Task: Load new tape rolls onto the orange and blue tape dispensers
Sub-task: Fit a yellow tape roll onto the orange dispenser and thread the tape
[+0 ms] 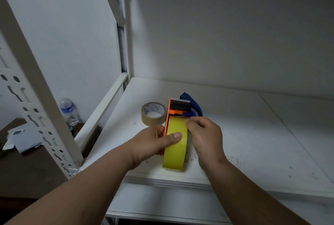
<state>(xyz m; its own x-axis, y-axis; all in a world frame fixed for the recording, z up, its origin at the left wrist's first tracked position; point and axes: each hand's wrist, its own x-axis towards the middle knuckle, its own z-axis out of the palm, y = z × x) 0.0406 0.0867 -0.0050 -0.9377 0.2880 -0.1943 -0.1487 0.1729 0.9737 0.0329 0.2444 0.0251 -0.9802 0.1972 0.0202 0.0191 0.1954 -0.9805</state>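
Progress, judged from the layout: first of two loadings under way, second not begun. The yellow roll appears seated on the orange dispenser but its leading end is not yet threaded over the roller. The blue dispenser carries no roll that can be seen, and one spare roll waits unused.

Shelf (253, 134): white board of a metal rack, scuffed and speckled near the front edge; carries all task items.

Yellow tape roll (174, 150): wide, glossy, bright yellow, standing on edge near the shelf's front, mounted against the orange side plate.

Orange tape dispenser (170, 112): orange frame with black roller and a serrated cutter at the far end, upright, behind and beside the yellow roll.

Blue tape dispenser (192, 103): dark blue, lying just behind the orange one and partly hidden by it; whether the two touch cannot be told.

Brown tape roll (153, 113): tan packing tape with a printed white core, lying flat just left of the orange dispenser.

Left hand (155, 141): grip closed round the orange frame and yellow roll, thumb pressed flat on the roll's face.

Right hand (206, 134): narrow grip, fingertips (188, 122) pinching at the roll's upper edge, seemingly on the tape's free end.

Water bottle (69, 111): clear, beyond the rack at left.
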